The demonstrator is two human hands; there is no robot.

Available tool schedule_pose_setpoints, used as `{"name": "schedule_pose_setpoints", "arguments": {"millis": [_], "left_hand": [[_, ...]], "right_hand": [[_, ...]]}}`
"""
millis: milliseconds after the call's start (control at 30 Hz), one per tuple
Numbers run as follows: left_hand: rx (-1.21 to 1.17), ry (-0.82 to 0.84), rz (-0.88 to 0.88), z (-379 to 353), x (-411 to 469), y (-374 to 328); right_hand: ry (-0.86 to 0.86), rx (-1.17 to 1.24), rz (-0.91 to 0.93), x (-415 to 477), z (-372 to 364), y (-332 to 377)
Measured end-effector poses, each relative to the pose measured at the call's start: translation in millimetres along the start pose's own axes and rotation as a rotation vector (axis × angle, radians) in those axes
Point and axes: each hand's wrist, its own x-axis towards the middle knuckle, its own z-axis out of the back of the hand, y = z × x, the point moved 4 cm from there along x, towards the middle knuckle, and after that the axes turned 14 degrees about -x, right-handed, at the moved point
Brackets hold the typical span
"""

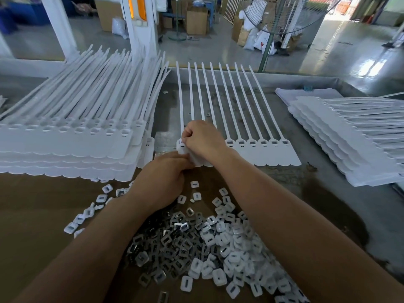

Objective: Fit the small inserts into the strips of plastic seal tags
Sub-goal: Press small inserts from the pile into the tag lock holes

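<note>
**Hands at the leftmost tag of the strip**

The strip of seal tags (pixel 240 127) lay flat on the grey surface (pixel 328 193), tails pointing away. The right hand (pixel 203 138) pressed its curled, narrow grip onto the leftmost tag head; what it pinched could not be told. The left hand (pixel 162 178) held the strip's near edge. Loose inserts (pixel 218 248) lay heaped on cardboard (pixel 32 215) nearest the person, stacked strips (pixel 65 138) at left.

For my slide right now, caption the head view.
Both hands press at a white plastic seal-tag strip above piled small square inserts.
</note>
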Motion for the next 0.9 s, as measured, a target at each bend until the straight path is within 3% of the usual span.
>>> {"name": "schedule_pose_setpoints", "arguments": {"millis": [533,900], "left_hand": [[0.002,0.0,0.008,-1.3,-0.2,2.7],[-0.019,0.009,0.01,-0.3,-1.5,0.9]], "right_hand": [[0.094,0.037,-0.037,2.9,3.4,-2.1],[0.047,0.012,-0.046,8.6,1.2,0.6]]}}
